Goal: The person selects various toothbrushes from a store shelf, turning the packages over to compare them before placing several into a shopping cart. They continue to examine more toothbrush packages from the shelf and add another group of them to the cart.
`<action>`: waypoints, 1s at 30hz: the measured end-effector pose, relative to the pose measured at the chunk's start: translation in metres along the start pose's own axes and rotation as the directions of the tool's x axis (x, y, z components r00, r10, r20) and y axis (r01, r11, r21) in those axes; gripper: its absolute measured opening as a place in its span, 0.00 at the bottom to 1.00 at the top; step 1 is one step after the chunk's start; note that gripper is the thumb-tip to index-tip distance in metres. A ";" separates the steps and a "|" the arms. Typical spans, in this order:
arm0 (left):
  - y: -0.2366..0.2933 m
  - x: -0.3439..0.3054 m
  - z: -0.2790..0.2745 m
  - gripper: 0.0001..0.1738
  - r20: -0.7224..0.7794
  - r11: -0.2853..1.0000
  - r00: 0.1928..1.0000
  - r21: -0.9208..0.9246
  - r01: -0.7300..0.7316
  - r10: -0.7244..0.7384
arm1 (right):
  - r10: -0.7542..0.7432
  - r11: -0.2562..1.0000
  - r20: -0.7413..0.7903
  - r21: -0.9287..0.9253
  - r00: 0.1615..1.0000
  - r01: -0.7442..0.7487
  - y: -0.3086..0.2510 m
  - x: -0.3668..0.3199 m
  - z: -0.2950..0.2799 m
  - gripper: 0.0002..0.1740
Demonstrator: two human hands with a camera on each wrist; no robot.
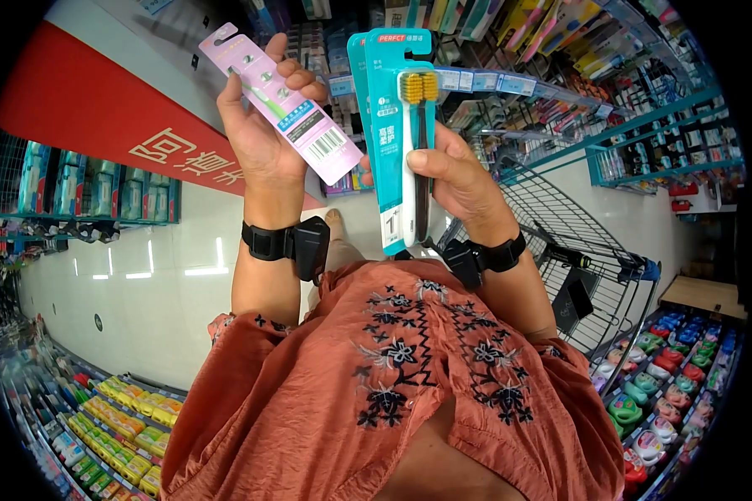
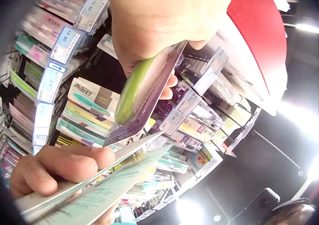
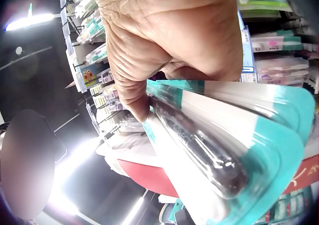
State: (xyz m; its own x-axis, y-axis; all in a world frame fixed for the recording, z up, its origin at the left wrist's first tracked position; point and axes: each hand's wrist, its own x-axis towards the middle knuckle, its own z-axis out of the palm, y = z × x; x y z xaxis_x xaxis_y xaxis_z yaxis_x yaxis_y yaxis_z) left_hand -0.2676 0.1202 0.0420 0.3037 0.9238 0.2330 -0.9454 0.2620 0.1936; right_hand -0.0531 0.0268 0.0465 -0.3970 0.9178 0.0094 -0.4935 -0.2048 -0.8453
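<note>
Holding a pink toothbrush pack (image 1: 319, 154) upright, its barcode toward the near end, the left hand (image 1: 263, 142) has thumb and fingers curled about its edges, just left of the overlapping teal toothbrush packs (image 1: 391, 117). These are clasped by the right hand (image 1: 468, 184), its thumb pressed across the front pack over the white and dark handles. A wire shopping cart (image 1: 551, 196) stands to the right, a red panel (image 1: 67, 100) is at far left, and yellow packages (image 1: 121, 417) line the near left

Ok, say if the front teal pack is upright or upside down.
Upright in the head view: the front teal pack has its yellow bristles at the top, above the right hand.
</note>
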 end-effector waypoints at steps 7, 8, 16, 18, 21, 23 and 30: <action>0.001 0.000 -0.002 0.34 -0.010 1.000 1.000 0.005 -0.004 0.004 | 0.010 1.000 -0.008 0.010 1.000 -0.010 0.000 0.001 0.000 0.34; 0.002 0.000 -0.002 0.34 -0.012 1.000 1.000 0.004 -0.003 0.003 | 0.009 1.000 -0.005 0.007 1.000 -0.009 0.000 0.001 0.000 0.33; 0.002 -0.001 -0.004 0.35 -0.029 1.000 1.000 0.030 -0.008 0.009 | 0.011 1.000 0.009 0.002 1.000 -0.011 0.003 0.003 -0.003 0.33; 0.001 -0.002 -0.003 0.34 -0.046 0.999 0.999 0.034 -0.009 0.011 | 0.005 1.000 0.022 0.003 1.000 -0.005 0.003 0.003 -0.003 0.33; 0.000 -0.002 0.003 0.33 -0.113 0.995 0.993 0.102 -0.005 0.017 | 0.027 0.999 0.006 0.026 1.000 -0.027 0.004 0.000 -0.003 0.34; 0.002 -0.002 -0.002 0.33 -0.117 0.968 0.993 0.247 0.050 -0.022 | 0.016 1.000 -0.002 0.022 1.000 -0.016 0.004 0.002 -0.006 0.35; -0.029 -0.011 0.022 0.34 -0.353 0.611 0.931 0.758 0.227 0.093 | -0.007 0.997 -0.031 0.080 0.999 0.009 0.004 0.003 -0.011 0.35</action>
State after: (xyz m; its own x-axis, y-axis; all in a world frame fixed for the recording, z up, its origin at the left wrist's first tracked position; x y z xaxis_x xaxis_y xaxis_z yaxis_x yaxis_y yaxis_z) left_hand -0.2408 0.0956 0.0550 0.1532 0.9829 -0.1019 -0.4196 0.1581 0.8939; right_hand -0.0477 0.0325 0.0375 -0.3696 0.9292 -0.0017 -0.5571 -0.2230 -0.8000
